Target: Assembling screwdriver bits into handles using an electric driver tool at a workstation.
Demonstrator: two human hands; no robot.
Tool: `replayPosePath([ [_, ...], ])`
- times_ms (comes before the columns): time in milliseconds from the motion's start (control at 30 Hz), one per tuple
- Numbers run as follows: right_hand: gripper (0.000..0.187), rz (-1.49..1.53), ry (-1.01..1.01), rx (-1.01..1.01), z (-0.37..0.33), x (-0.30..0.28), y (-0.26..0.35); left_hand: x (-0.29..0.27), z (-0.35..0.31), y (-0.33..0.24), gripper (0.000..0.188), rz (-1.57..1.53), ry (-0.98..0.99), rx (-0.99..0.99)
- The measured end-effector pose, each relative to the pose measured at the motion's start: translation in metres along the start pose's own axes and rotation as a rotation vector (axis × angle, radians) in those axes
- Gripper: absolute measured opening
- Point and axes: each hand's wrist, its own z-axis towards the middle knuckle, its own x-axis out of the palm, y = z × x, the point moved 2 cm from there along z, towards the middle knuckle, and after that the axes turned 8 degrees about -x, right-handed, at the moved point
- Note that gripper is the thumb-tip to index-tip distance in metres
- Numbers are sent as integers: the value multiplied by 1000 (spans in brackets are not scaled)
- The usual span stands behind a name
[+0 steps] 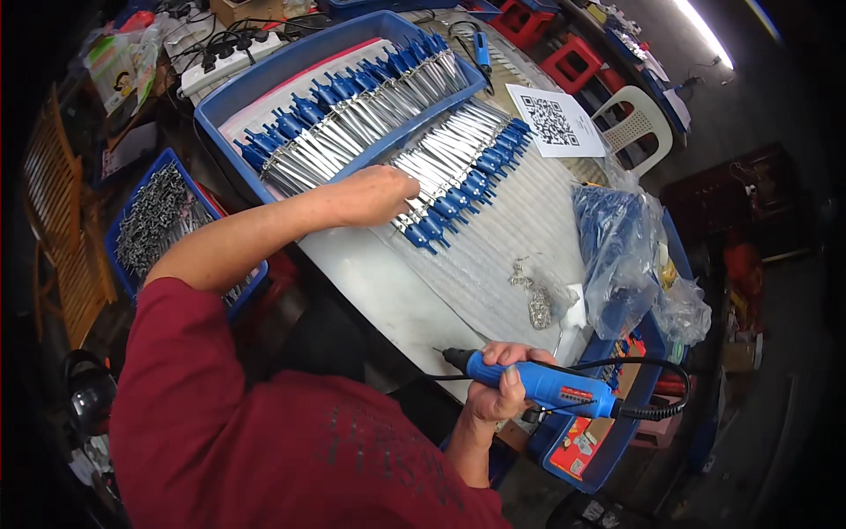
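My right hand (504,392) is wrapped round a blue electric screwdriver (551,388). The tool lies roughly level near the table's front edge, its dark tip pointing left and a black cord at its back end. My left hand (379,194) is curled at the silver ends of a row of metal rods with blue plastic ends (458,159), laid side by side on the white foam sheet (520,229). Whatever its fingertips grip is hidden. Behind it, a blue tray (231,163) holds a similar row of rods with blue ends.
A small heap of metal parts (539,304) lies on the foam. Clear plastic bags (621,256) bulge at the right, above a blue bin (648,370). At the left stands a blue crate (119,238) of metal pieces. A printed sheet (557,119) and a power strip (233,66) lie farther back.
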Motion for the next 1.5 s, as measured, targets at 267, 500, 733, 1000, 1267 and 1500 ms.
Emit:
replayPosePath([
  [267,41,5,23,-12,-3,1,0,25,28,-2,10,160,-140,56],
  [500,41,15,16,-17,-4,-3,-1,26,36,6,10,267,-136,-23],
  [733,42,1,12,-15,-4,-2,-1,25,34,3,11,394,-84,106],
  [1000,42,-2,-17,-2,-4,-4,-2,21,32,0,8,373,-65,126],
  [1267,42,21,-7,-24,-5,-5,1,6,7,-30,14,-144,-231,130],
  [1500,40,16,0,-33,-5,-8,0,51,-79,-50,11,-1050,267,-416],
])
